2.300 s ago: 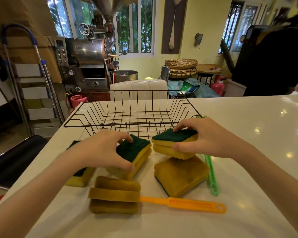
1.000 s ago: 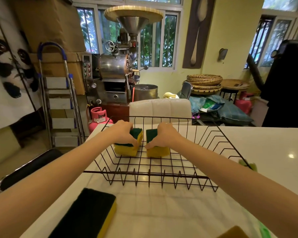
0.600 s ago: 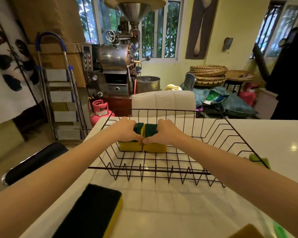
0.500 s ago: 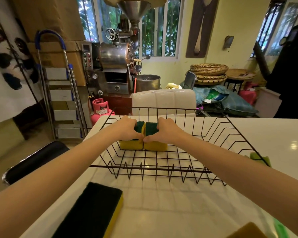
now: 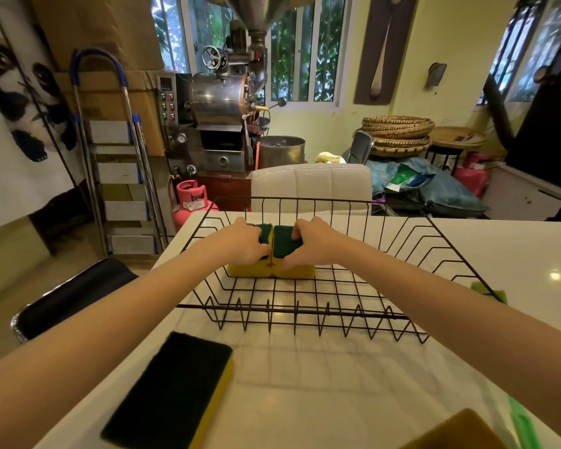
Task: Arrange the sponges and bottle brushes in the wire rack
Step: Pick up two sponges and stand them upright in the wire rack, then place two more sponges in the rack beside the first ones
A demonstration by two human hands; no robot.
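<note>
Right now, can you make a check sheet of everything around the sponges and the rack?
Surface: white table, glossy, light glare.
Job's things: wire rack holds two sponge stacks, pressed side by side near its far side; loose sponge and green brush outside it.
Clutter: brown sponge corner at the near edge.
Grips: left hand and right hand, each closed on a stack.
Cables: nothing seen.
Surroundings: metal machine, stepladder, pink gas cylinder, woven trays.
</note>
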